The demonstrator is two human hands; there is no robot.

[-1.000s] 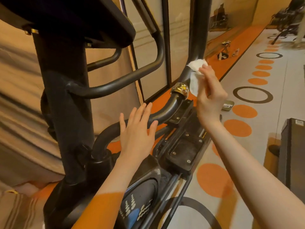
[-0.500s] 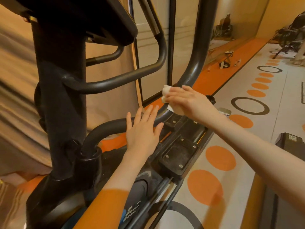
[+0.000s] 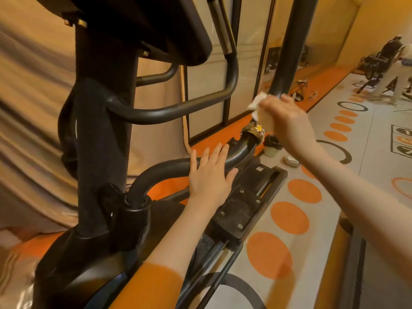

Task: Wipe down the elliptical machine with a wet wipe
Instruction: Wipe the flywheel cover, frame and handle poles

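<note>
A: Starting nearest the camera: an orange sleeve (image 3: 151, 284) covers the left forearm, cut off by the lower frame edge. The elliptical machine (image 3: 107, 134) fills the left half; its base shroud carries a blue marking, too hidden by the arm to read.

B: State of the left hand?

A: The left hand (image 3: 209, 177) lies flat against the curved lower bar (image 3: 165, 168), fingers (image 3: 219, 152) straight and slightly spread, gripping nothing. The bar section behind the palm is hidden.

B: And beside it?

A: The black foot pedal (image 3: 245, 201) sits just right of the hand, with visible screw heads. A small white sticker near its far end is too small to read.

B: Location of the wet wipe?

A: The wet wipe (image 3: 259, 108) is bunched in the right hand (image 3: 287, 121), whose curled fingers pinch it against the upright swing bar (image 3: 287, 45), just above a gold-coloured joint (image 3: 253, 130). Most of the wipe is covered by the hand. The right forearm runs out of the frame at right.

B: Further out?

A: A small pale bin with a dark liner (image 3: 270, 146) and a shallow dish (image 3: 292, 161) stand on the floor (image 3: 330, 166), which bears orange dots and dark rings. A boxed floor marking at the right edge is cut off and illegible. The console (image 3: 156, 25) overhead is cropped by the top edge. A person (image 3: 394, 70) at far right is blurred.
</note>
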